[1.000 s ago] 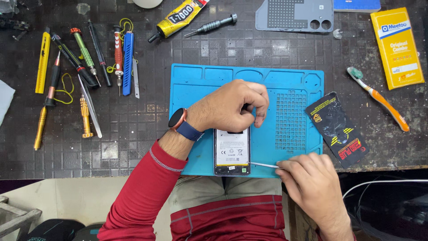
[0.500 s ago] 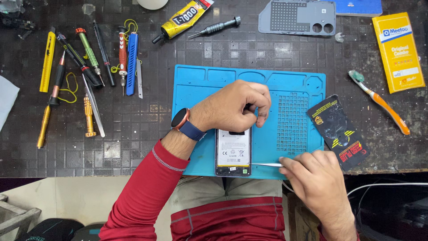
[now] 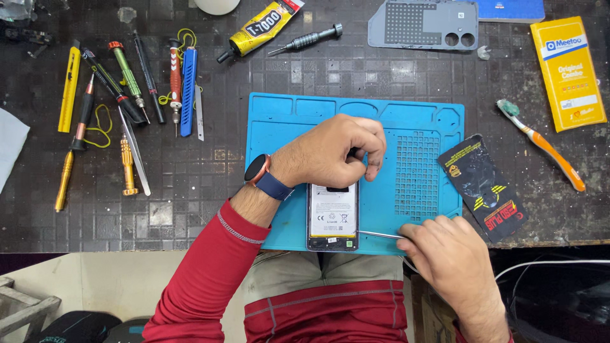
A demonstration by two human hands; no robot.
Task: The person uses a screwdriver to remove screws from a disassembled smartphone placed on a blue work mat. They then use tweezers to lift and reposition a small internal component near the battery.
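Observation:
An opened phone (image 3: 332, 219) with a white battery showing lies on a blue repair mat (image 3: 413, 127), near its front edge. My left hand (image 3: 330, 152), with a watch on the wrist, presses down on the phone's upper part and covers it. My right hand (image 3: 448, 254) grips a thin metal tool (image 3: 378, 234) whose tip meets the phone's lower right edge.
Screwdrivers, tweezers and pry tools (image 3: 127, 95) lie in a row at the left. A glue tube (image 3: 260, 28), a grey phone back cover (image 3: 424, 24), a yellow box (image 3: 567, 71), a toothbrush (image 3: 540, 143) and a black packet (image 3: 481, 186) surround the mat.
Both hands hold nearly the same pose. The thin tool's tip stays at the phone's lower right edge.

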